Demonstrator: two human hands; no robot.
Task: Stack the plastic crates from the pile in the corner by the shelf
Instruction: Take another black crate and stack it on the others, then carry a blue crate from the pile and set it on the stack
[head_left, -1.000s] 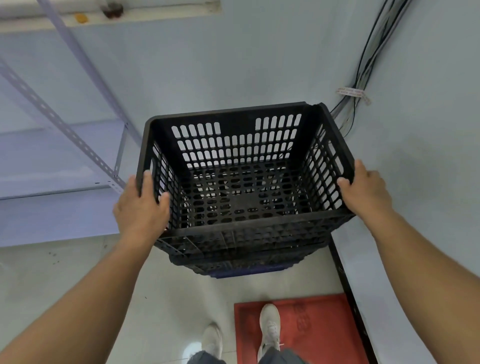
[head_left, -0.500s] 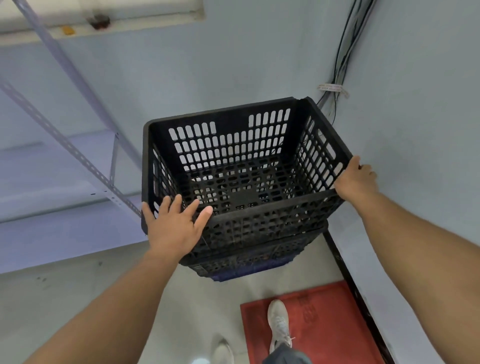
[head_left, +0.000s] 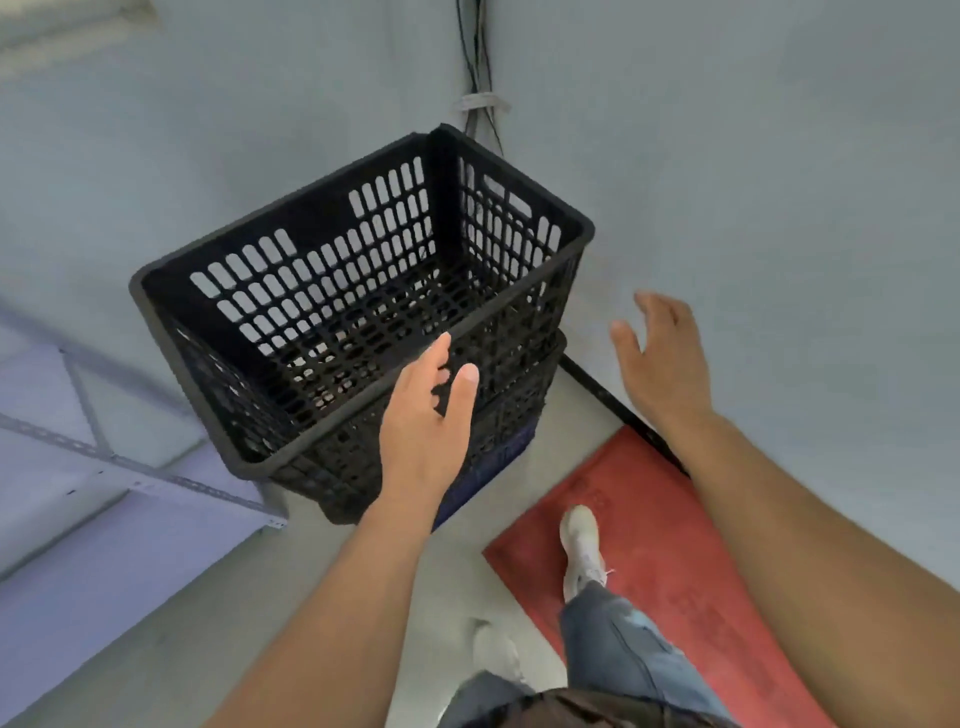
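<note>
Releasing: my left hand (head_left: 426, 415) and right hand (head_left: 662, 358), a second ago clamped on the top black crate (head_left: 363, 291), now hang spread, empty. Crate sits on the corner stack beside the shelf (head_left: 130, 478). Placement judged complete.

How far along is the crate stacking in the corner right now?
Done: the black slotted plastic crate sits on the stack in the corner, over another black crate and a blue one. In hand: nothing; the left hand and right hand are open and empty. Left: no unstacked crates are in view.
</note>
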